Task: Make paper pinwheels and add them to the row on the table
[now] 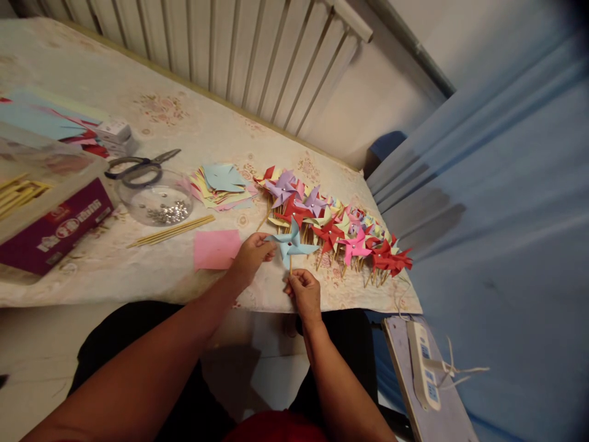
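A light blue paper pinwheel [291, 244] on a thin wooden stick is held upright between my hands, above the front of the table. My right hand [305, 291] pinches the stick just under the blades. At the left blade, my left hand [256, 253] has its thumb and fingers closed on the paper edge. Just behind and to the right lies a dense pile of finished pinwheels [329, 236] in red, purple, pink and pale yellow. Beside my left hand a pink paper square [215, 249] rests flat on the tablecloth.
A stack of cut paper squares [223, 183] lies behind the sticks [172, 231]. Farther left are a clear dish of metal pins [168, 210], scissors [142, 167] and a purple-labelled box [57, 227] containing sticks. A power strip [423, 365] sits at lower right, beside a blue curtain [497, 202].
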{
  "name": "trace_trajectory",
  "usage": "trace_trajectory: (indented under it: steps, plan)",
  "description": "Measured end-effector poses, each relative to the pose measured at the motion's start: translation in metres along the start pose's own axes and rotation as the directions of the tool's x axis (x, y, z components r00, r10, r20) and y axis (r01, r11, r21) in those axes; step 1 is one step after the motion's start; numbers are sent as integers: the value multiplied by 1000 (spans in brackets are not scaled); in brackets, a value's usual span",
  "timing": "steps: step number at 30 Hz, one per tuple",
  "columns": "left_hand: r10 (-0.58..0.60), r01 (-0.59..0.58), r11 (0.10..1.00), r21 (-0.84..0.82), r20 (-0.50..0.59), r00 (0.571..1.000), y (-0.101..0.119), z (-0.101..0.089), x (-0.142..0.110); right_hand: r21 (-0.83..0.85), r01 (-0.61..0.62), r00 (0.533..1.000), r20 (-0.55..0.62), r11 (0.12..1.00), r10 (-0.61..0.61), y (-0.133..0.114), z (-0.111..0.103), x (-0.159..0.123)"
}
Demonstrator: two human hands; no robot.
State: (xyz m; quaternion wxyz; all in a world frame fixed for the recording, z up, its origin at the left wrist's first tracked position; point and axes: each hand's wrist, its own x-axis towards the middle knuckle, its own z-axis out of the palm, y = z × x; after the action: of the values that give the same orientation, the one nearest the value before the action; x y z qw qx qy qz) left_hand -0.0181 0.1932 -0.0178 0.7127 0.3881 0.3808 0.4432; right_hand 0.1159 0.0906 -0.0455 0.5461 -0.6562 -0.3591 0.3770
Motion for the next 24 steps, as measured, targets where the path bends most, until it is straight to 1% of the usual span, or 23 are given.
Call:
trace_trajectory:
  steps: [2,4,8,12,15,17,19,21,24]
  plan:
    - [-64,64,998,-2,75,995,-1,1,-3,7,1,1000,-1,1000,-1,0,0,0]
    - [-117,116,993,16,155,981,-3,2,-6,8,3,1000,-1,1000,-3,0,0,0]
    - [-184,183,983,28,263,947,-7,1,-8,8,10,1000,-3,1000,-10,1,0,0]
    - [-206,192,979,74,345,916,-11,-1,-8,7,10,1000,-4,1000,-10,0,0,0]
    - [-225,174,972,159,401,888,-12,0,-9,-5,12,1000,-4,1000,-12,0,0,0]
    - [-237,151,962,228,425,874,-11,1,-11,-15,9,1000,-1,1000,-9,1,0,0]
    - [-243,131,953,274,431,869,-10,3,-13,-21,6,1000,4,1000,-6,1,0,1]
    - [-241,121,949,292,421,874,-10,5,-14,-22,10,1000,8,1000,-9,1,-1,1]
    - [-206,88,952,295,399,894,-11,8,-15,-24,18,1000,19,1000,-18,0,-1,0]
